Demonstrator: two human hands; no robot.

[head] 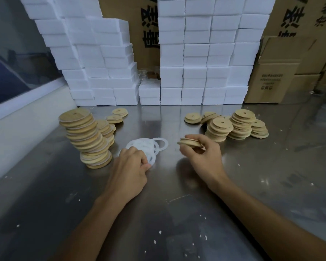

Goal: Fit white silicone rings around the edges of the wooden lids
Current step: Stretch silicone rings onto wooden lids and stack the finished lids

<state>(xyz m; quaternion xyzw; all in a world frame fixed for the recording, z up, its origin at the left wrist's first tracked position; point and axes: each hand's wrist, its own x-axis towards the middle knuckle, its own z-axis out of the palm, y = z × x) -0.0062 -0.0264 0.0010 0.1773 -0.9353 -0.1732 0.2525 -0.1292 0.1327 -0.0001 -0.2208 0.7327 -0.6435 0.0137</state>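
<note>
Progress: leaning stack of round pale-wood lids with white rims (87, 136), left of both grips, looks ringed | left hand (132, 166) pinches one thin, floppy, translucent white silicone ring from loose pile (149, 146) | right hand (201, 153) grips grooved wooden lid (190, 142), unringed | bare lid stacks (239, 127) beyond right grip remain, judged roughly half left.

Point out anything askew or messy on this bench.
The tall lid stack at left leans, its layers shifted sideways, so it may topple. White crumbs are scattered over the table. Nothing else stands out.
</note>
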